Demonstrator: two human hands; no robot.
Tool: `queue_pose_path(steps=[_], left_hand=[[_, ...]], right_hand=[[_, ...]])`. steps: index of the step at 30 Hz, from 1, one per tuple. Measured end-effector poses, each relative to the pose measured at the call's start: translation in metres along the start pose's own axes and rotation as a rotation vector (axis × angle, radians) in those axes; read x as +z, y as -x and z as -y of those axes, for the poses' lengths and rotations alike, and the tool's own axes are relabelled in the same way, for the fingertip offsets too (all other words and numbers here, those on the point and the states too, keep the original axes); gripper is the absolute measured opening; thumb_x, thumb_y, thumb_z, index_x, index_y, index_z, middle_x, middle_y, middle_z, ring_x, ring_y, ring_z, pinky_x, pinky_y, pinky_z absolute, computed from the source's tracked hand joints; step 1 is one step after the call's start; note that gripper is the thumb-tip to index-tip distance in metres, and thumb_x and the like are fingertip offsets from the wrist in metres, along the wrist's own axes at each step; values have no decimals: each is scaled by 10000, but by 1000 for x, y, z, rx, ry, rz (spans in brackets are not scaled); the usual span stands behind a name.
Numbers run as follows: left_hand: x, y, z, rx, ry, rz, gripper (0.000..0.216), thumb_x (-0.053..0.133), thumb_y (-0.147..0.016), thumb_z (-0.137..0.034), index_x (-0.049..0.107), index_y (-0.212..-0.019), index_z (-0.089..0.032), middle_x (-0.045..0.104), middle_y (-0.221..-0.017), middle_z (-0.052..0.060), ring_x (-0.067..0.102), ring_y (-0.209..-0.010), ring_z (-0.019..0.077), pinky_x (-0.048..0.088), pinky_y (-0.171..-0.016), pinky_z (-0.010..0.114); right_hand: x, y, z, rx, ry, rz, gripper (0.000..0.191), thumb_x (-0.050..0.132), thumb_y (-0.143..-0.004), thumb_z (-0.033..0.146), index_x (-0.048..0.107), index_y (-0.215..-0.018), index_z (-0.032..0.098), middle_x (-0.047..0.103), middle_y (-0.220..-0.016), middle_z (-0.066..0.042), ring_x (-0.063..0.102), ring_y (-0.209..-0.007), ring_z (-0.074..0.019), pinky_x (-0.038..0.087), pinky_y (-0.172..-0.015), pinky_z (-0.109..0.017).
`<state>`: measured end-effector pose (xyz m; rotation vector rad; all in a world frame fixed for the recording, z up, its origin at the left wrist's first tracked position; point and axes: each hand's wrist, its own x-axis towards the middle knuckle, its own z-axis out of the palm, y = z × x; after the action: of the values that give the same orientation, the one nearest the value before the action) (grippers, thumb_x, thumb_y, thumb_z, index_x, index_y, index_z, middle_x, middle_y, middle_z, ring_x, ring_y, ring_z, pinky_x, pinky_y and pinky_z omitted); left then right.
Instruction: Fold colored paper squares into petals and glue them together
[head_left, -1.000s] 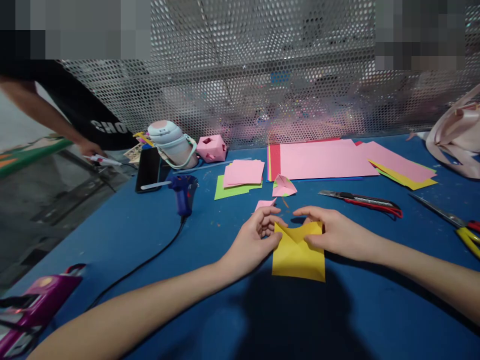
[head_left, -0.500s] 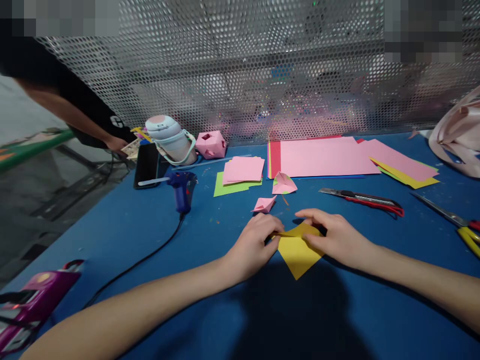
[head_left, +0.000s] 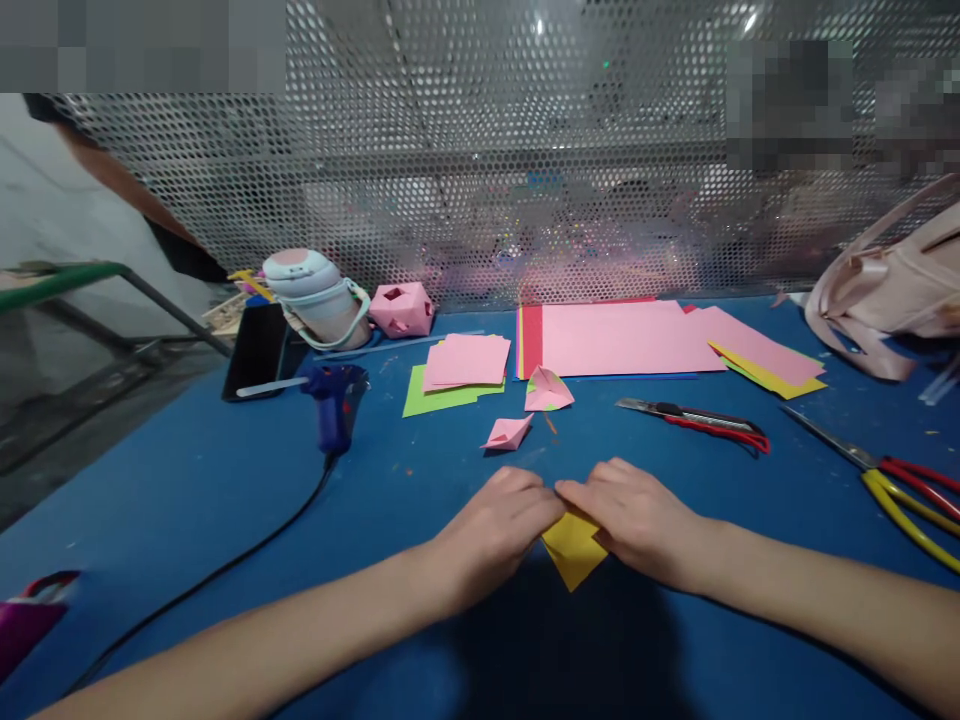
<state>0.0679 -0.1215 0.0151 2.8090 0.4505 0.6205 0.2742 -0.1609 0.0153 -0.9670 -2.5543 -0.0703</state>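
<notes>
A yellow sheet of paper (head_left: 574, 555) lies on the table with one corner pointing at me and its far part folded. My left hand (head_left: 496, 525) closes on its left side, fingers bent over the far edge. From the other side my right hand (head_left: 636, 515) grips it, thumb and fingers pressed down near the fold. Both hands hide the far part of the sheet. Just beyond them are a small folded pink paper piece (head_left: 508, 433) and a second pink one with green edges (head_left: 549, 390).
Behind stand pink square sheets (head_left: 469, 360), a paper stack (head_left: 630, 338), a pink paper ball (head_left: 403, 309) and a bottle (head_left: 319, 300). A blue glue gun (head_left: 334, 410) with a cord is left; a utility knife (head_left: 697, 418) and scissors (head_left: 870, 462) are right. A mesh panel (head_left: 465, 200) rises behind.
My hands have come closer together over the yellow paper, and my right fingers have pressed down onto its fold. The view has shifted slightly; the person at left shows less.
</notes>
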Motion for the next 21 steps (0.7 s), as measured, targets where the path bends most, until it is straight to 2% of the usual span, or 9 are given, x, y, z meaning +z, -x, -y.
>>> queue_pose_path(steps=[5,10,13,18,21], left_hand=[[-9,-3,-2,60,-118,58,239,321,-906,-95,557,-936,-124,621,-779,60,537,-742,155,429,-697,278],[-17,-1,-4,-30,-137,84,223,346,-892,-106,559,-952,-136,609,-728,43,540,-703,142,445,-665,257],[-18,2,-2,-32,-159,52,226,354,-884,-103,556,-984,-117,608,-709,52,544,-692,147,459,-647,268],[-10,4,4,-81,-106,-19,219,414,-866,-153,555,-1032,-129,629,-800,78,570,-770,172,479,-695,321],[-8,2,4,-254,29,-97,287,524,-832,-206,500,-1115,-162,615,-992,93,566,-937,197,474,-814,365]], right_hand=[[-11,-1,3,-89,159,31,276,396,-848,59,573,-1059,40,572,-639,-61,470,-597,-175,354,-583,-297],[-27,4,5,-32,233,133,253,387,-820,39,620,-899,98,523,-564,-30,451,-529,-169,317,-557,-295],[-31,5,7,-21,273,155,255,378,-801,31,620,-809,113,513,-541,-33,432,-504,-170,294,-546,-301],[-23,2,3,65,128,94,225,398,-846,107,608,-785,163,534,-548,-20,451,-546,-157,303,-583,-300],[-18,-1,0,244,-122,30,229,397,-869,166,587,-742,183,574,-600,-12,492,-571,-134,334,-581,-275]])
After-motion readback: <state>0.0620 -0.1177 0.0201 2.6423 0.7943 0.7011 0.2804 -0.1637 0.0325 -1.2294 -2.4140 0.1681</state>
